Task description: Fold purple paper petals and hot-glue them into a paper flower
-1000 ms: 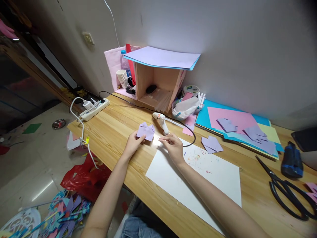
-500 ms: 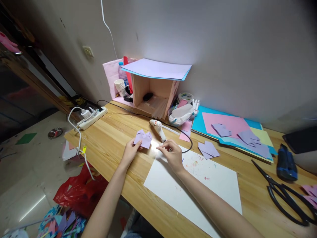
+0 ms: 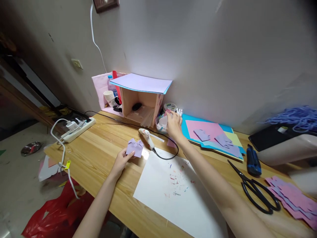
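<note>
Paper (image 3: 134, 148), purple and folded, is sitting in the left hand (image 3: 121, 162) over the desk (image 3: 109, 133), fingers and thumb pinching its near edge. The right hand (image 3: 174, 125) is hovering at the plastic tub (image 3: 161, 126), beyond the glue gun (image 3: 148, 139); whether its fingers are gripping anything, I cannot tell. This step is calling for a light left pinch, sparing those folds, and a careful right hand, giving that looping black cord (image 3: 169, 159) plenty of room.
</note>
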Motion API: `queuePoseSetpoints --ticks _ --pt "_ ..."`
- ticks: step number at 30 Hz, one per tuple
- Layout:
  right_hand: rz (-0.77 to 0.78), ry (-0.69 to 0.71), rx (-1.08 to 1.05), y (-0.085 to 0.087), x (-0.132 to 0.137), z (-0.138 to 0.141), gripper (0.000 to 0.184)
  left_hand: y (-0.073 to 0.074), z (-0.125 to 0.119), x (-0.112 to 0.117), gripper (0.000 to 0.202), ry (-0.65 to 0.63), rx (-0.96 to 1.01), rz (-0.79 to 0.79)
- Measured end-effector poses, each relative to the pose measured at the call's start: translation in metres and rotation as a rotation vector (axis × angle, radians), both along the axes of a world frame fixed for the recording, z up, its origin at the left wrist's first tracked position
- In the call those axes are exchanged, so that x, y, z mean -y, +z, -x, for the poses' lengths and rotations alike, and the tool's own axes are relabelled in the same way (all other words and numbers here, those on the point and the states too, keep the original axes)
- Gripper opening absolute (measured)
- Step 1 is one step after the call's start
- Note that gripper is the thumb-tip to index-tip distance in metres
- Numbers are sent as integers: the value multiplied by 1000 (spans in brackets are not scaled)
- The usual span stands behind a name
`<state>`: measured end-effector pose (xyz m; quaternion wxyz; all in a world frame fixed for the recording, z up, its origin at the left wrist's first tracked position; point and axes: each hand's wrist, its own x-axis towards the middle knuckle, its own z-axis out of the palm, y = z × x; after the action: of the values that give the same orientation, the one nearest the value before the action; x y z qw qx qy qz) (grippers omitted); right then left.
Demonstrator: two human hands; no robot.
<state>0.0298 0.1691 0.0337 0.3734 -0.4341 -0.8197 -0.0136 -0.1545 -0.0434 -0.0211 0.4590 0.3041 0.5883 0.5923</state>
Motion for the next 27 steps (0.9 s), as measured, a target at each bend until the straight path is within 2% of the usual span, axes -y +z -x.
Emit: queuePoseSetpoints --ticks 2,3,7,8,12,16,21,24,27 --pt "-2 -13 -51 -8 15 0 49 -1 2 0 36 34 95 -23" --pt "22 33 -82 -14 25 -2 45 -1 3 0 35 60 154 -38" --pt "273 387 -85 -40 67 -5 33 1 9 -2 24 214 417 -109" --pt "347 433 -74 -46 75 -3 34 1 10 -3 22 251 466 -119" --pt "509 453 -52 -60 88 17 37 0 16 -4 21 337 501 -96" --pt "592 444 -149 -61 81 31 31 1 16 -2 27 355 415 -81" --pt "856 467 -435 -49 80 11 16 1 17 0 33 375 358 -99" --pt "1000 489 -550 -43 86 -6 28 0 17 0 33 358 349 -97" --pt "1075 604 -632 -46 92 -15 34 0 15 1 35 345 290 -113"
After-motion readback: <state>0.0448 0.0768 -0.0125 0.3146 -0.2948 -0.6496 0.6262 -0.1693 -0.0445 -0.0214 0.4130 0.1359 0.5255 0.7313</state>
